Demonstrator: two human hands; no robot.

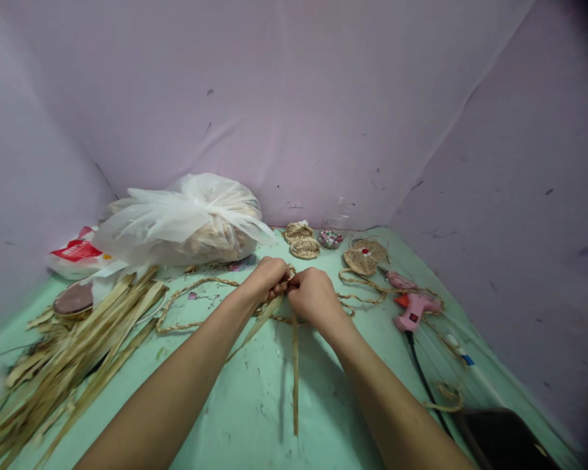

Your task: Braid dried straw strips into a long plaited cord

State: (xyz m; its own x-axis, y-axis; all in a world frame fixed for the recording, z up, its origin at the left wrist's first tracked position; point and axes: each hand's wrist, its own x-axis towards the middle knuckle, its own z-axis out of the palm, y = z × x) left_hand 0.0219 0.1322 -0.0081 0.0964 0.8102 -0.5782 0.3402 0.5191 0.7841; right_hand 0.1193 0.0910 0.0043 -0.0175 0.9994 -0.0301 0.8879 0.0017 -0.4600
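Observation:
My left hand (269, 277) and my right hand (312, 292) are close together above the middle of the table, both with fingers closed in a pinch. Between them they grip a braided cord (196, 282) of dried plant fibre, which loops out over the table to the left and right. One loose flat strip (295, 378) hangs straight down below my right hand. Another pale strip (257, 328) slants down and left from my left hand. My fingers largely hide the spot where strips and cord meet.
Dried strips (93, 352) lie piled at left, before a tied white plastic bag (191, 219). Coiled braid pieces (304, 247), a tub of beads (330, 239) and a woven flower (365, 256) stand behind. At right are a pink glue gun (414, 312) and a black device (509, 437).

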